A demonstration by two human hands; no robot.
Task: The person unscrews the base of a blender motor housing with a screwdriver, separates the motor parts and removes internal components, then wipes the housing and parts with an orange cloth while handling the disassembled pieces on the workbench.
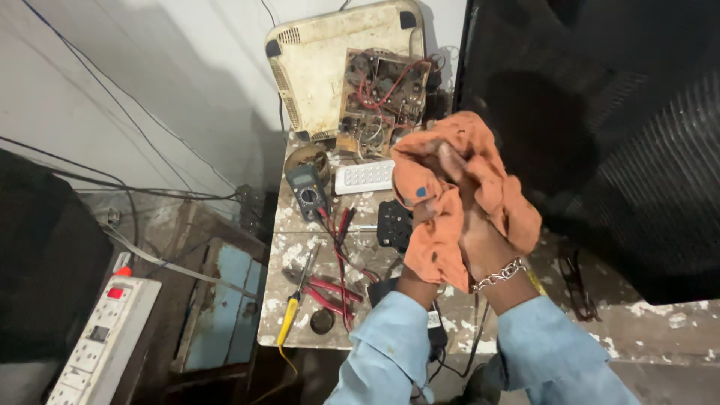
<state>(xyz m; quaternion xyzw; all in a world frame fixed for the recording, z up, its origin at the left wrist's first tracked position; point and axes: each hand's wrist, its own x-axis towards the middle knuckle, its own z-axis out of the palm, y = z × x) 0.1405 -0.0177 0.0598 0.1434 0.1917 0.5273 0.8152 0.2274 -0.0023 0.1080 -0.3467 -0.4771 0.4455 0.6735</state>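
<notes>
Both my hands are raised together over the small bench, wrapped in an orange cloth [480,161]. My right hand [469,225], with a metal bracelet at the wrist, has its fingers pressed into the cloth. My left hand [424,214] grips the cloth from below and is mostly hidden by it. Light blue sleeves cover both forearms. Under the hands lie a black remote [392,223] and a white remote [363,177].
A paint-spattered bench [296,247] holds a multimeter [309,190] with red leads, a yellow-handled screwdriver [291,315], red pliers [330,292], and a cream casing with a bare circuit board [382,97]. A white power strip [101,337] sits lower left. A large dark screen [600,120] stands at right.
</notes>
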